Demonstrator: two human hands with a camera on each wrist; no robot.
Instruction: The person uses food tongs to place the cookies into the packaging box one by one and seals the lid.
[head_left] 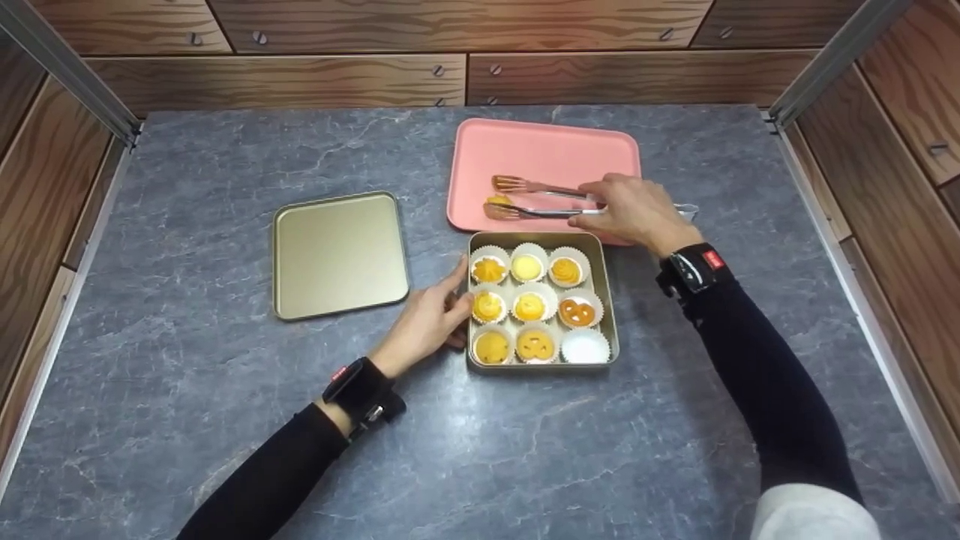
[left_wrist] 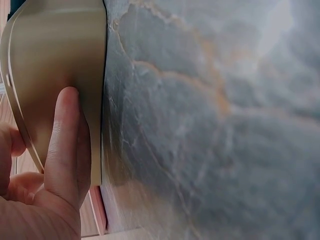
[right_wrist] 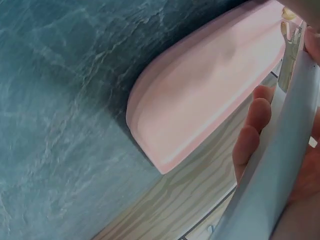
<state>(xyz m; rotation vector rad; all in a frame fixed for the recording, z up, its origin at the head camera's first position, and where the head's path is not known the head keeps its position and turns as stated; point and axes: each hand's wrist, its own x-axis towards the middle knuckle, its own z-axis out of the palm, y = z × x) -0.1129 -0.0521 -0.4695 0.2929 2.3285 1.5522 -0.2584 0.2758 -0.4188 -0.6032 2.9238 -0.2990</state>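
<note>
My right hand (head_left: pixel 637 214) holds a pair of metal tongs (head_left: pixel 559 213) with brownish slotted tips over the pink tray (head_left: pixel 547 146). The two arms of the tongs stand apart. A yellow-brown cookie (head_left: pixel 498 201) is on the tray by the nearer tip, partly covered by it. My left hand (head_left: pixel 424 322) rests against the left side of a square gold tin (head_left: pixel 611 330), with a finger lying straight along its outer wall (left_wrist: pixel 55 45). Paper cups with cookies fill the tin in rows; the near right cup (head_left: pixel 586 346) shows only white, no cookie.
A flat gold lid (head_left: pixel 341 255) lies left of the tin on the grey marbled table (head_left: pixel 225 390). The pink tray stands just behind the tin. Wood-grain panels (head_left: pixel 360 79) border the back and sides.
</note>
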